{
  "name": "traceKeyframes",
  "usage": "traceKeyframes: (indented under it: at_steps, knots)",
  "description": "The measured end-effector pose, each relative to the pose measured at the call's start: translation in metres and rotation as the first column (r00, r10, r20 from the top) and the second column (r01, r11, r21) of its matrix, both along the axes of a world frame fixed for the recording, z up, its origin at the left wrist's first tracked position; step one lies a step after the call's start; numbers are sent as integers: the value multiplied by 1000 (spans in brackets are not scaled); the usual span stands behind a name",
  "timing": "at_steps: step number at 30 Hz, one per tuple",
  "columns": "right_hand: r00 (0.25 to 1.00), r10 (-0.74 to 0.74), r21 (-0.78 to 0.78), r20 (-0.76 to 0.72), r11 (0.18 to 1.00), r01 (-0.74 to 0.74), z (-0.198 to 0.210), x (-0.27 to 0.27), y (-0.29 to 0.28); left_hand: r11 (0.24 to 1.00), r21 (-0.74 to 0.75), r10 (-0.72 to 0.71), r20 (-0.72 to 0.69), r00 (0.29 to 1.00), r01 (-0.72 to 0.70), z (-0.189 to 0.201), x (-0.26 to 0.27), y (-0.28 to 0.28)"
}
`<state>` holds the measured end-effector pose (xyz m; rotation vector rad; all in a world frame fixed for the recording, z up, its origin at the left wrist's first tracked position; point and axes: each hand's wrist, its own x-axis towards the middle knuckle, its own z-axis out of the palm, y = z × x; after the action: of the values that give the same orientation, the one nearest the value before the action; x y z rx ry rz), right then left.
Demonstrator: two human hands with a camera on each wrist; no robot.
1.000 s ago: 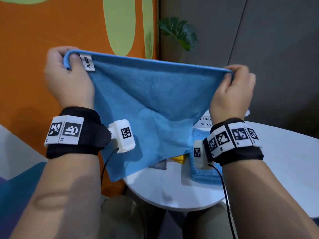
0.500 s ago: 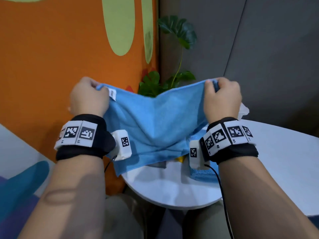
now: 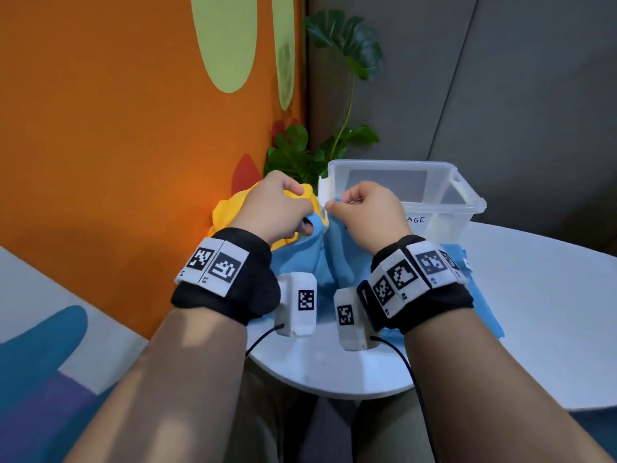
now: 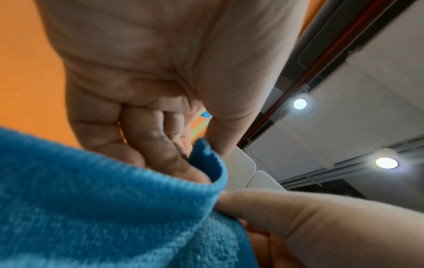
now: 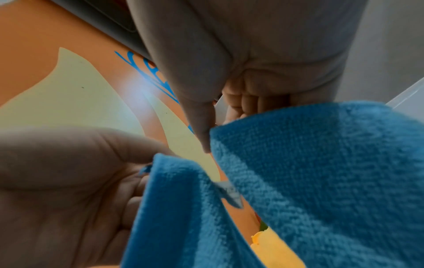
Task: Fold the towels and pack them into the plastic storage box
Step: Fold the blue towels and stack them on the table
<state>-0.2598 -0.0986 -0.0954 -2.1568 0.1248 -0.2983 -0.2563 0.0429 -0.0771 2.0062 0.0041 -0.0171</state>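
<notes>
Behind the white round table (image 3: 521,315) stands the clear plastic storage box (image 3: 444,195). Above the table hangs the blue towel (image 3: 337,265), soft and light; my left hand (image 3: 273,208) and right hand (image 3: 367,212) pinch its top corners, the best hold.

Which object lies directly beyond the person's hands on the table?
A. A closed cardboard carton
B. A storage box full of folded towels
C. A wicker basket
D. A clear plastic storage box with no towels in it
D: the clear plastic storage box stands open, and no towel shows inside it.
</notes>
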Motion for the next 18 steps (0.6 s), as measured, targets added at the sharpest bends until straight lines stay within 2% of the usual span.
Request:
traceKeyframes:
  at_steps: [6,10,18]
  knots:
    - [989,126,-1,73,992,-126,3,-3,1,999,-41,-15,33,999,17,4,-4,-5]
    - [979,161,-27,125,987,-159,5,-7,2,995,-97,-23,10,1000,24,7,-4,-5]
    - [960,228,-188,165,962,-196,10,-9,0,983,-104,-150,4,989,150,12,-1,3]
